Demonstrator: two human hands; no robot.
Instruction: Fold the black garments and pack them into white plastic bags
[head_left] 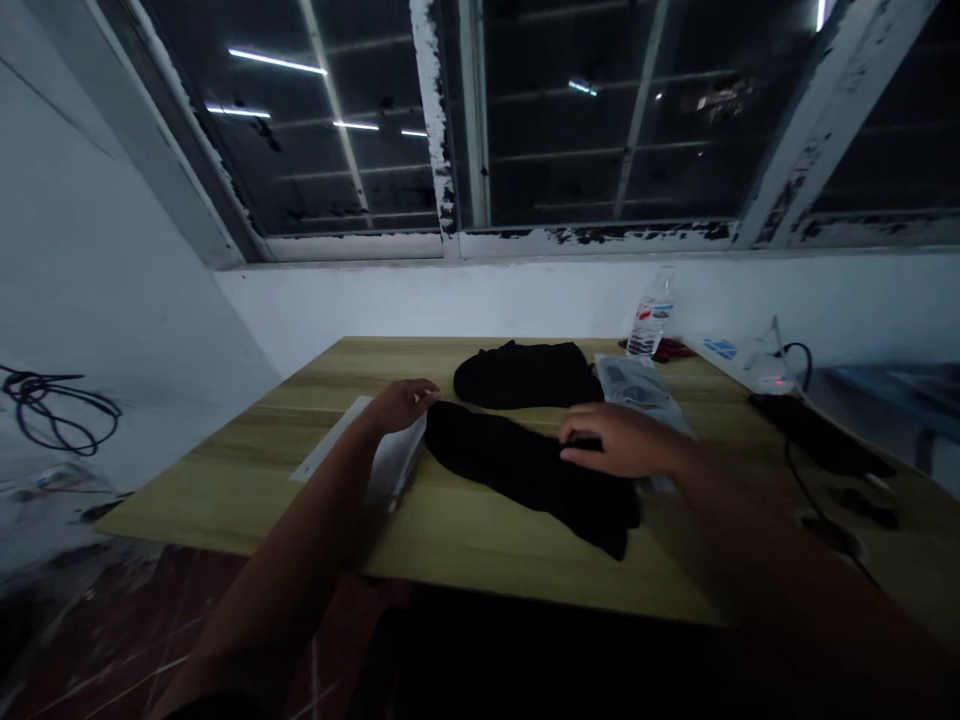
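Wood tbl [480, 540], black garment [525, 475] under open R hand [615, 440], open L hand [401, 405], white pkt [394, 465] near edge

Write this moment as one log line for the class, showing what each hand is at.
left hand: beside front black cloth | right hand: on front black cloth | nearby: rear black cloth, plastic bag

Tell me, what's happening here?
A person is handling a long black garment on a wooden table. Their right hand lies over it, and their left hand sits near its far end, above a white packet. Another black garment lies beyond, beside a clear plastic bag.
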